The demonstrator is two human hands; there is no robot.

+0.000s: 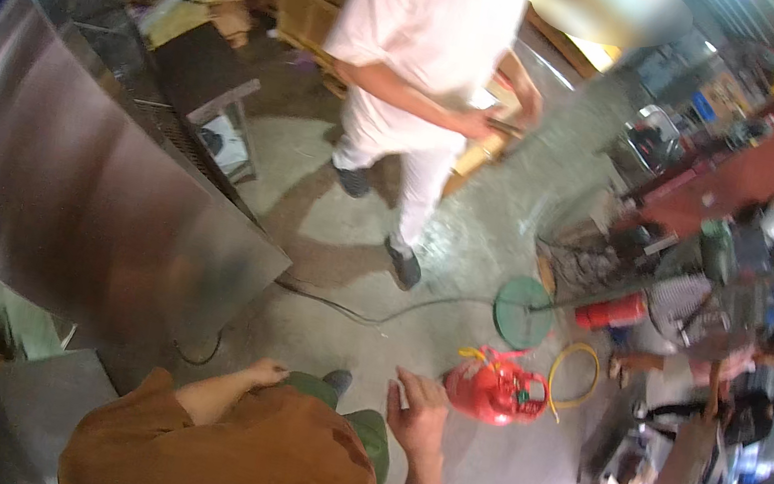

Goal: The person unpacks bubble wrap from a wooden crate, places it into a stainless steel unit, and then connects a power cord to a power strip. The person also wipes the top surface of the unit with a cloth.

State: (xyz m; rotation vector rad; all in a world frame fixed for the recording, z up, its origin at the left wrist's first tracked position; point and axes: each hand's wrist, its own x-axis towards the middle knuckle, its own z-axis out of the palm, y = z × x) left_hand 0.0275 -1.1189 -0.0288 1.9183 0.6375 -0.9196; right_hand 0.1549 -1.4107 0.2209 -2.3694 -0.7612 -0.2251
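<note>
My left hand (264,373) hangs in front of my brown shirt (242,452), by the green trousers (313,387). Its fingers are small and blurred, so I cannot make out whether they are closed. On the other side of my body, my right hand (419,411) is raised with the fingers loosely bent and apart from the thumb; nothing shows in it. Nearest to this hand, a red gas cylinder (497,391) stands on the floor, not touched. To my left slopes a large shiny sheet-metal panel (102,187), apart from my left hand.
Ahead stands a person (427,56) in pale clothes, holding something unclear. A cable (365,320) crosses the floor to a green round disc (523,312). A yellow hose (580,364) curls beside the cylinder. Right, other people (750,411) are near a cluttered table (673,480).
</note>
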